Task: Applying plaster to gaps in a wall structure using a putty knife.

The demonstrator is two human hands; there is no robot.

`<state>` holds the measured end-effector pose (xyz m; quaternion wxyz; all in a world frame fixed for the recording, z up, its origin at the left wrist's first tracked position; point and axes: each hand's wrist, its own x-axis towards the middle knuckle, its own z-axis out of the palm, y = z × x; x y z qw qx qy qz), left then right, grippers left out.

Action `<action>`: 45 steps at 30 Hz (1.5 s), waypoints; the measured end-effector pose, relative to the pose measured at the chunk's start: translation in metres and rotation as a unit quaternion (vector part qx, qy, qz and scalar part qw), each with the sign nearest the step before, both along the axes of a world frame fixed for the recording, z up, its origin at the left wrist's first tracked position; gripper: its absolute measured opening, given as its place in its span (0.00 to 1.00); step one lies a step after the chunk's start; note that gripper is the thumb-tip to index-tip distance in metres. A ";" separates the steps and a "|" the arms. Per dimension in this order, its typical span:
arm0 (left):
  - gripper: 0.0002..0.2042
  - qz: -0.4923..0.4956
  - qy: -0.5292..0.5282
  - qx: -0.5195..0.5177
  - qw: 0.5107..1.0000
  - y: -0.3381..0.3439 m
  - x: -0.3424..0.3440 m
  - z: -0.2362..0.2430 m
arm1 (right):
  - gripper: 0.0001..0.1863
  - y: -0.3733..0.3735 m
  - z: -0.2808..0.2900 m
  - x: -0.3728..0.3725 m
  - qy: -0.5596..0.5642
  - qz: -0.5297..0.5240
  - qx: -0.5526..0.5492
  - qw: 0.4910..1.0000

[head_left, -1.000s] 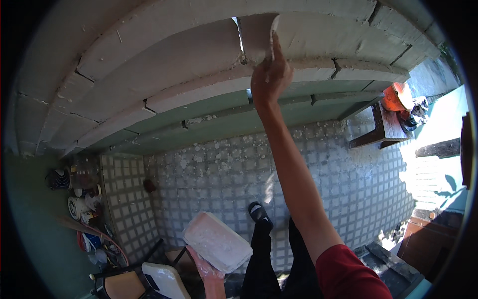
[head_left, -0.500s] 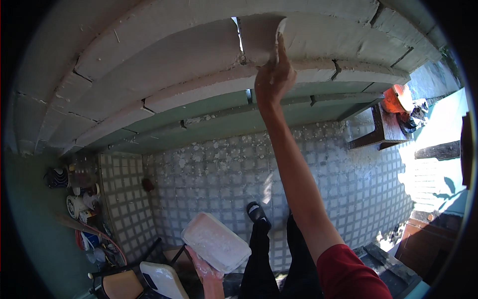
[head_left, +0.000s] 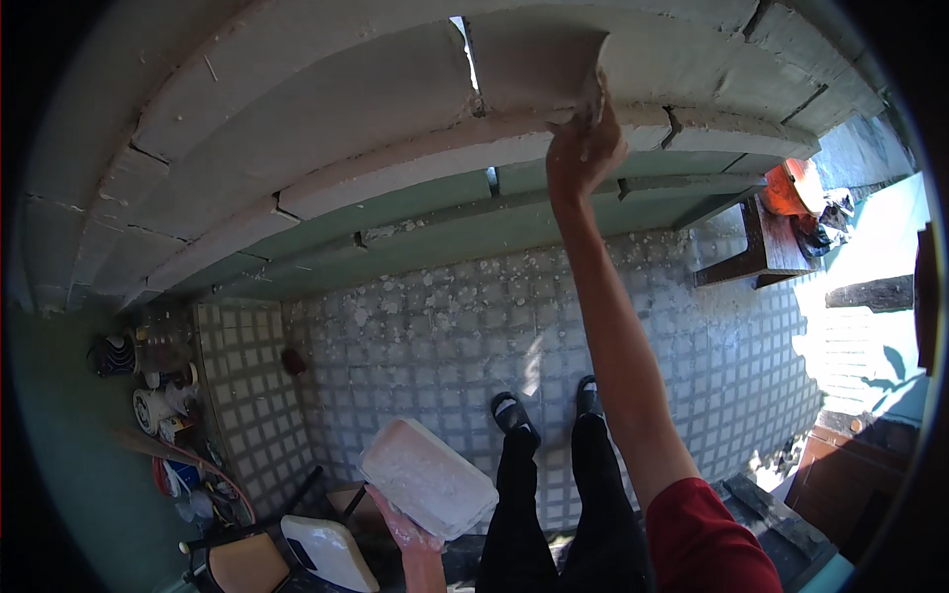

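My right hand is raised to the pale plastered surface at the top. It grips a thin, flat scraper, seen nearly edge-on with its blade against the surface. Left of the blade lies a smooth, darker patch, reaching to a narrow gap where light comes through. Low in front of me, my left hand holds a rectangular, whitish plastic tub from below. White smears cover the tub and those fingers, which are partly hidden under it.
Pale ledges with cracked joints run across below the surface. White specks litter the tiled floor. At right, a dark wooden bench carries an orange bucket. Chairs stand at lower left, near a cluster of containers.
My right hand and the scraper have slid to the right along the surface. The left hand and tub are nearly still. My right foot has come into view.
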<state>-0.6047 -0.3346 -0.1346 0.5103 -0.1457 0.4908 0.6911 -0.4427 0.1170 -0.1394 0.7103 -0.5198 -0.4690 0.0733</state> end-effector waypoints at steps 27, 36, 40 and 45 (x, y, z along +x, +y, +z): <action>0.36 -0.019 -0.004 0.007 1.000 0.002 0.001 -0.004 | 0.36 -0.033 0.000 -0.044 -0.168 0.137 0.042 0.975; 0.37 -0.027 0.004 0.006 1.000 0.005 0.007 0.003 | 0.33 -0.026 -0.004 -0.072 -0.014 0.072 -0.039 0.997; 0.37 -0.024 0.001 -0.013 1.000 -0.003 0.002 0.000 | 0.36 -0.038 -0.010 -0.091 -0.047 0.143 0.005 0.989; 0.37 -0.016 0.000 -0.008 1.000 -0.003 0.003 0.002 | 0.34 -0.038 -0.020 -0.072 0.039 0.198 -0.007 0.979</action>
